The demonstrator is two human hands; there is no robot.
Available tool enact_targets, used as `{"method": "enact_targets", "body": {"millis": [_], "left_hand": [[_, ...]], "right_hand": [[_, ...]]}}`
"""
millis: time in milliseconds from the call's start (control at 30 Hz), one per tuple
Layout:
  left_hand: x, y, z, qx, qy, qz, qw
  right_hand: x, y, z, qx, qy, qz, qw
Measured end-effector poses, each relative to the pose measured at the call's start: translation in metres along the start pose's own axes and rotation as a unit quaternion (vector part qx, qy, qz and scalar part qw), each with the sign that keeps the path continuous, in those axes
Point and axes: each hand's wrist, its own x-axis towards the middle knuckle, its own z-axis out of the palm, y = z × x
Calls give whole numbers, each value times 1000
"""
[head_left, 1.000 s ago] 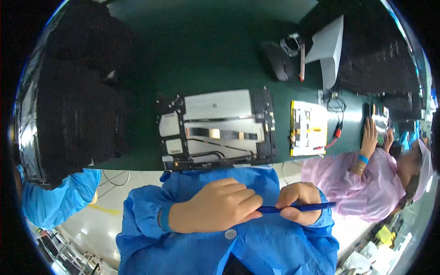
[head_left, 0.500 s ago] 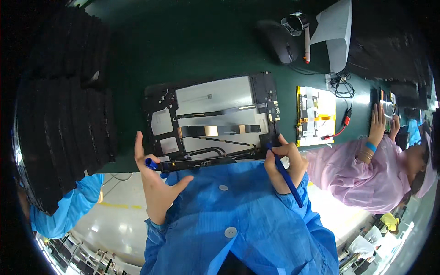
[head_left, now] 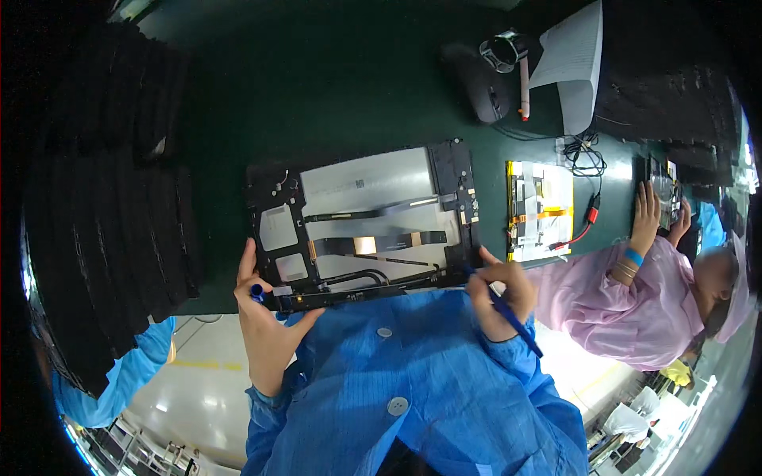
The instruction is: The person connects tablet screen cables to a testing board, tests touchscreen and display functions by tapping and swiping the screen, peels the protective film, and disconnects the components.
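An opened tablet (head_left: 365, 226) lies back-up on the green table, showing a silver plate, black frame and flat ribbon cables. My left hand (head_left: 266, 321) grips its near left corner, thumb on the edge, with a small blue piece by the thumb. My right hand (head_left: 502, 293) rests at the near right corner and holds a thin blue tool (head_left: 512, 317) that points toward the tablet's edge. Both sleeves are blue.
Tall stacks of black trays (head_left: 111, 214) fill the left side. A second opened device with yellow tape (head_left: 540, 210) lies to the right, wired with a red clip. A co-worker in pink (head_left: 635, 293) works at the right. A mouse (head_left: 484, 87) and white paper (head_left: 575, 55) sit at the back.
A second ago both hands were together near my chest with the blue tool. They have since spread to the tablet's two near corners, and the view has closed in on the tablet.
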Motion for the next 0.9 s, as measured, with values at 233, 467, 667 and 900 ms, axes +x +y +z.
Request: {"method": "enact_targets", "body": {"millis": [233,467,667,900], "left_hand": [[11,-3,-16,-5,-15,-70,997],[32,-3,-17,50,-17,-62,997],[104,-5,-27,145,13,-71,987],[216,-10,-5,177,53,-41,982]], "right_hand": [[23,-20,3,-81,4,96,992],[33,-18,19,136,-69,110,982],[135,-9,61,170,-165,90,967],[249,-15,76,194,-71,121,971]]}}
